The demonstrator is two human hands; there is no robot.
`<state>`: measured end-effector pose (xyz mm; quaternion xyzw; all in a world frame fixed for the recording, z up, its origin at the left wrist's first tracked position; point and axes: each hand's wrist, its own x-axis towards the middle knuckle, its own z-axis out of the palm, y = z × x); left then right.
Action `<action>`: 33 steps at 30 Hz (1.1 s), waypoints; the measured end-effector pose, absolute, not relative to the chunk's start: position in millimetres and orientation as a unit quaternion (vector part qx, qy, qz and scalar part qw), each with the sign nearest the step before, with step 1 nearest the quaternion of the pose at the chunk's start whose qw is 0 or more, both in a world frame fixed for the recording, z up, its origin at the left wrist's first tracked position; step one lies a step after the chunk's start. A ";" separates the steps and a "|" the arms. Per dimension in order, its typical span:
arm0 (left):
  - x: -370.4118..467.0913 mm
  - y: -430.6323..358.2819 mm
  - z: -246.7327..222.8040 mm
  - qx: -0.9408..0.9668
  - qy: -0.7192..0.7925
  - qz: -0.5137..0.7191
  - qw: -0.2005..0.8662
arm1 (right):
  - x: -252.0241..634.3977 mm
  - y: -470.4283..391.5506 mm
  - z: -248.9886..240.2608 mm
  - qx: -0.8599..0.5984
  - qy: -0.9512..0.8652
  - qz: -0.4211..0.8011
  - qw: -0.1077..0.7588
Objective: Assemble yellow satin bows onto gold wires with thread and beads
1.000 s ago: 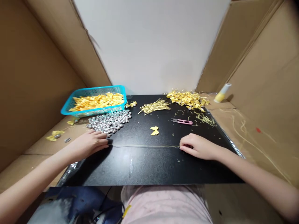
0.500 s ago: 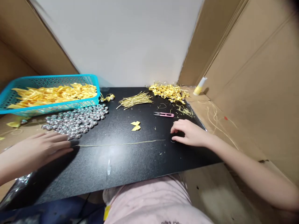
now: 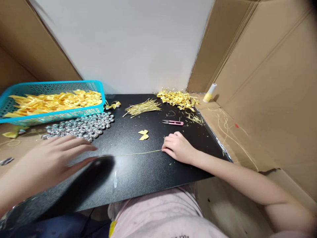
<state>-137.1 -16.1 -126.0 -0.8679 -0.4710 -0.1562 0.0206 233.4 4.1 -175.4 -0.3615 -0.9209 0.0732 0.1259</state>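
A thin gold cord (image 3: 133,154) lies stretched across the black tabletop. My right hand (image 3: 178,148) rests on the table with its fingers closed on the cord's right end. My left hand (image 3: 59,155) hovers above the table, slightly blurred, thumb and fingers apart with nothing between them. Its fingertips point toward the cord's left end, which is hard to make out in the shadow. Beyond the cord lies a single yellow ribbon bow (image 3: 143,135). Several shiny silver beads (image 3: 81,125) are spread out behind my left hand.
A turquoise basket (image 3: 53,116) of yellow bows stands at the back left. Cut gold cords (image 3: 142,107) lie behind the single bow. Pink-handled thread snips (image 3: 172,122) lie near a heap of bows with beads (image 3: 177,98). A thread spool (image 3: 210,93) stands at the right.
My right hand has moved left and closed on the cord's right end. My left hand has lifted and shifted right, its thumb and fingers now apart.
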 end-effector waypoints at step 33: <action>30.7 30.6 -165.4 -0.656 -0.407 -0.111 -0.625 | 287.9 72.9 -174.0 -0.553 -0.817 0.044 0.159</action>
